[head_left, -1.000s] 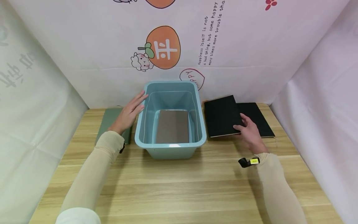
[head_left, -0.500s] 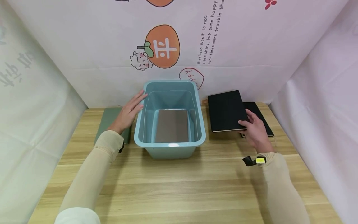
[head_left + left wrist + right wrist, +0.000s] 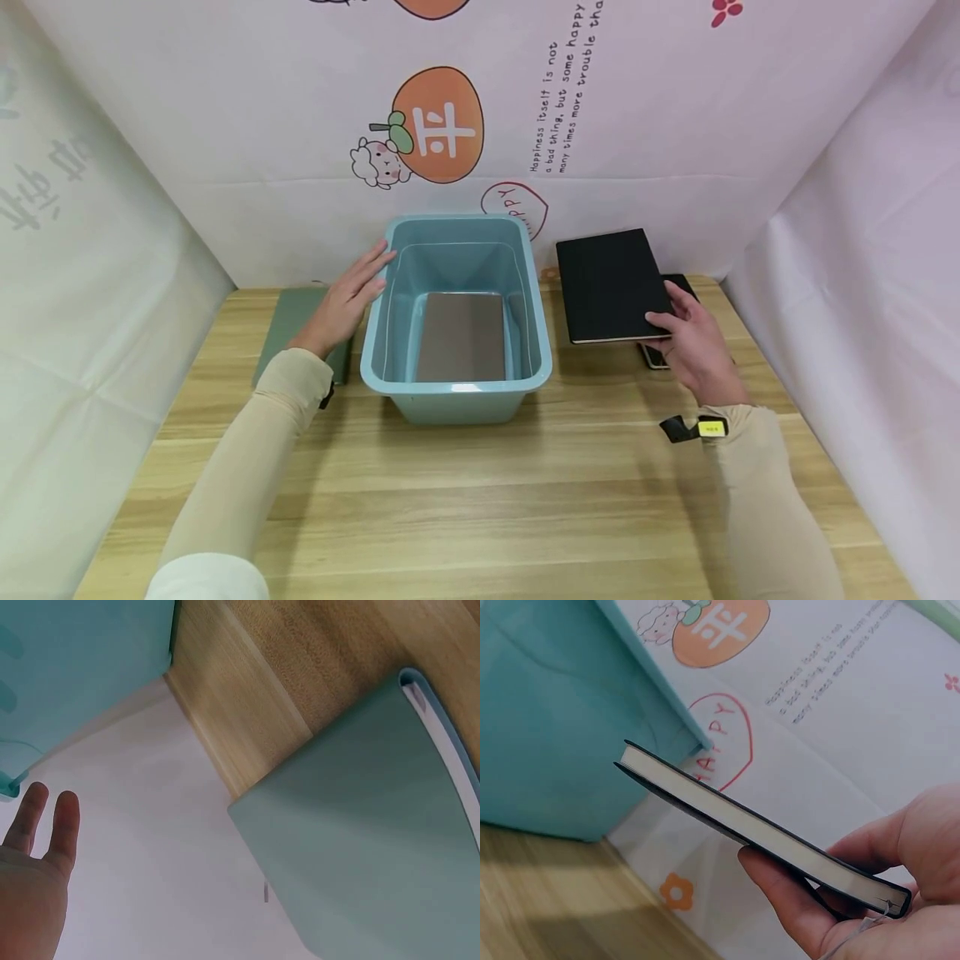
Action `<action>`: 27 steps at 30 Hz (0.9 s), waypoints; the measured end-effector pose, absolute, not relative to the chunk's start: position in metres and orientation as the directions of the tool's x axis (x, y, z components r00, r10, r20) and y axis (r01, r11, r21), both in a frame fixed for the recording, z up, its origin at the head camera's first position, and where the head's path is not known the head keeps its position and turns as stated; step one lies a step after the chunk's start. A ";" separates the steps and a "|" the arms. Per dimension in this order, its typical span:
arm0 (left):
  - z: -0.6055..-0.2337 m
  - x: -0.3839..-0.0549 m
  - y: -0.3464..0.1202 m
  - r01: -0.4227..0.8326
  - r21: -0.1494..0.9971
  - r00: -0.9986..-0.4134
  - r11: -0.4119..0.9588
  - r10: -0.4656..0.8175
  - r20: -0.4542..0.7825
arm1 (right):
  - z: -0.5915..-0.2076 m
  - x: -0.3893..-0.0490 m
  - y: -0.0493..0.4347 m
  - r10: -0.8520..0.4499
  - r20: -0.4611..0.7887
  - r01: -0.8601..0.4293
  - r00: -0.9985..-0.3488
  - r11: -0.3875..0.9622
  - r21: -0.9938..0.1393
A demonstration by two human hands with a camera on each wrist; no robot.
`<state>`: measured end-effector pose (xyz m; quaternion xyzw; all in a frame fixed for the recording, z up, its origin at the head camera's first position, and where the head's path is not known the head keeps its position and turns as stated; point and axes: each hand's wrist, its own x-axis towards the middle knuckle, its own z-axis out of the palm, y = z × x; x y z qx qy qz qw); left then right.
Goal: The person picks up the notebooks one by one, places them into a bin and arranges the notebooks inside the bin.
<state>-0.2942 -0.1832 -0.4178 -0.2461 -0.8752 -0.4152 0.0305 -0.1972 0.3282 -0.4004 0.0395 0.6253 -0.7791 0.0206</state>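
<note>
Black notebook [image 3: 613, 287] pinched in right fingers [image 3: 681, 298]; left fingers [image 3: 65, 829] extended at blue bin's rim [image 3: 457, 387].

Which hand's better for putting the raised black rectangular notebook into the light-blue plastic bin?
Probably right: the right hand grips that black notebook above the wooden table, beside the bin. The left hand, at the bin's opposite side, holds no notebook.

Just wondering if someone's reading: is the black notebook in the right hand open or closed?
Closed: the right hand grips the black notebook, and the right wrist view shows its pages sandwiched between both covers.
</note>
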 end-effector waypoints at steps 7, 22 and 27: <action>-0.419 -0.296 -0.183 0.465 0.706 -0.872 0.533 0.414 0.262 | -0.386 -0.195 0.326 0.007 -0.039 0.035 -0.999 -0.327 -0.944; -0.421 -0.298 -0.183 0.472 0.703 -0.869 0.531 0.415 0.271 | -0.360 -0.194 0.318 -0.052 0.022 0.006 -0.998 -0.481 -0.877; -0.420 -0.296 -0.184 0.471 0.703 -0.870 0.533 0.413 0.270 | -0.353 -0.193 0.314 -0.056 0.007 0.024 -0.998 -0.538 -0.843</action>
